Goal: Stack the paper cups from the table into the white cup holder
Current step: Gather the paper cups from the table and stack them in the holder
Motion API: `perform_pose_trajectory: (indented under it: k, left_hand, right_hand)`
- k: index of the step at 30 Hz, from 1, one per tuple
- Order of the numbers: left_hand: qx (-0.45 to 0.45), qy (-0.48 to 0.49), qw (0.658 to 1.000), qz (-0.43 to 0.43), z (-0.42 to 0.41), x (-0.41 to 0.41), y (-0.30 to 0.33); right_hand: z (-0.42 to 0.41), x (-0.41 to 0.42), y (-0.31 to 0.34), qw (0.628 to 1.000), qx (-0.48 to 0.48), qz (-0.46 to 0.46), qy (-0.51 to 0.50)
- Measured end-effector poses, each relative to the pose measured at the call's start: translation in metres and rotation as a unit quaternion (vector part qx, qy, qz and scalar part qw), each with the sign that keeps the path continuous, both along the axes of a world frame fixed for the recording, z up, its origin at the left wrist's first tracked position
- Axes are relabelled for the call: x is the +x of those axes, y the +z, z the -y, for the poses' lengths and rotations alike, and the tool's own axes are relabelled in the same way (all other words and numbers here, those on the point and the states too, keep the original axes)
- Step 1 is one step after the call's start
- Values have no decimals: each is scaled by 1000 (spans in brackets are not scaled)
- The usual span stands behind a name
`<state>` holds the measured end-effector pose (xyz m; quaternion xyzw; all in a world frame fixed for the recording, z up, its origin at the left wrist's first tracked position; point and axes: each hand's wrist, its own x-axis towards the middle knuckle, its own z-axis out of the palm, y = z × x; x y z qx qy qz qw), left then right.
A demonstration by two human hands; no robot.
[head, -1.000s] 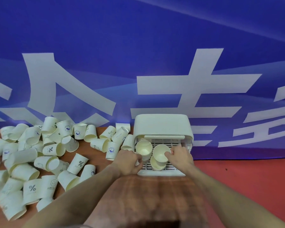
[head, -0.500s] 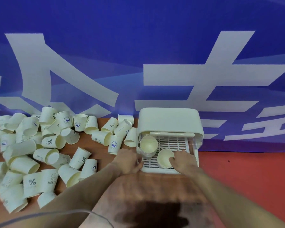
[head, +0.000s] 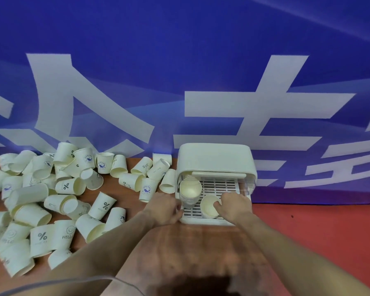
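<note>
Two cups sit in the white cup holder in front of me. My right hand has its fingers curled on the rim of the small cup near the front of the slotted tray. The tall stack of cups stands upright at the left side of the tray. My left hand rests at the left front corner of the holder, fingers bent against its edge just beside the stack; I cannot tell if it grips anything. Lots of loose paper cups lie tipped over on the brown table to my left. A blue banner with big white shapes hangs behind the table.
</note>
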<state>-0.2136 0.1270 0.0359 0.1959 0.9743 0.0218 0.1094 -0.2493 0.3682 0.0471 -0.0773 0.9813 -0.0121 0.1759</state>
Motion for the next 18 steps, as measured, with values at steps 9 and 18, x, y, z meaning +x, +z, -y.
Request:
perform_pose_trajectory:
  k: [9, 18]
  left_hand:
    - [0, 15, 999, -28, 27, 22, 12]
    - [-20, 97, 995, -13, 73, 39, 13]
  right_hand:
    - [37, 32, 23, 987, -137, -5, 79]
    - [93, 45, 33, 976, -170, -15, 133]
